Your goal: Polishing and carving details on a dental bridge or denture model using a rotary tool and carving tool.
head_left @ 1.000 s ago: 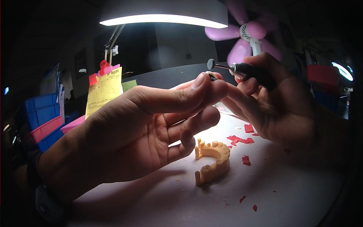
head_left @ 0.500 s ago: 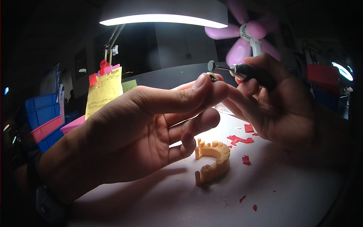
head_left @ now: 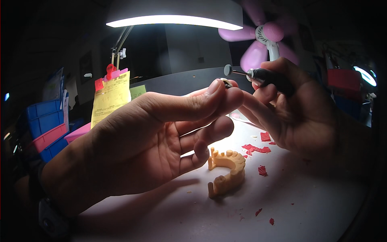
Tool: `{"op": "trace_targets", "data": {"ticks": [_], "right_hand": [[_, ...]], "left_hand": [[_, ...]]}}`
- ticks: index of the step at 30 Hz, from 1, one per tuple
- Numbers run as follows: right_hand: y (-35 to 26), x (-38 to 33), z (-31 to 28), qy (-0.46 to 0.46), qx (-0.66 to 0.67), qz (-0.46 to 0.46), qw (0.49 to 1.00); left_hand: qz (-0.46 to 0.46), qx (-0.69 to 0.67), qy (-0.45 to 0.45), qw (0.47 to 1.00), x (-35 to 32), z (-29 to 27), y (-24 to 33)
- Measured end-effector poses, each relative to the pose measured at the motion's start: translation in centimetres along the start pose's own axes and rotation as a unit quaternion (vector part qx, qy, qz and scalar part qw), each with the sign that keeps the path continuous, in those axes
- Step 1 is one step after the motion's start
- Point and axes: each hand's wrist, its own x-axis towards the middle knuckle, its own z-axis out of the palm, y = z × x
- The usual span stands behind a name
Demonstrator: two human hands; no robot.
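Note:
Between the thumb and forefinger of my left hand (head_left: pixel 173 125) is a small dental crown (head_left: pixel 227 83), pale outside with a dark hollow; most of it is hidden by the fingertips. My right hand (head_left: pixel 298 109) grips a dark rotary handpiece (head_left: pixel 272 80) with a metal collar. A thin shank at its front carries a small grey-green grinding disc (head_left: pixel 228 70), which stands just above the crown, apart from it. Fingers of both hands meet close to the crown. Below them, a tan dental arch model (head_left: pixel 231 173) with peg-like posts rests on the table.
Red scraps (head_left: pixel 256 149) lie on the white table (head_left: pixel 242 218) right of the model. A bright lamp (head_left: pixel 173 21) hangs overhead, with a pink fan (head_left: pixel 266 36) behind my right hand. Clipped yellow paper (head_left: pixel 111 99) and blue bins (head_left: pixel 44 117) stand at left.
The handpiece and its disc have shifted very slightly to the right, and the disc's face is turned a little differently. My left hand and the model stay almost still.

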Motion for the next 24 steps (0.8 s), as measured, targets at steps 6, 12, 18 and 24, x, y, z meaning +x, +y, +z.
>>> {"op": "trace_targets", "data": {"ticks": [6,12,18,24], "right_hand": [[-0.1,0.0,-0.1,-0.004,0.0,0.014,1.0],[-0.1,0.0,0.0,0.009,-0.008,0.002,1.0],[0.1,0.1,0.2,0.034,-0.025,-0.012,0.999],[-0.1,-1.4,1.7,0.13,-0.156,-0.103,0.974]], "left_hand": [[-0.012,-0.007,-0.009,1.0,0.0,-0.2,0.0],[-0.025,-0.022,-0.032,0.999,0.3,-0.6,0.2],[-0.018,-0.017,-0.036,0.999,0.0,-0.7,0.1],[0.043,0.3,0.077,0.95,0.7,-1.1,1.2]]}}
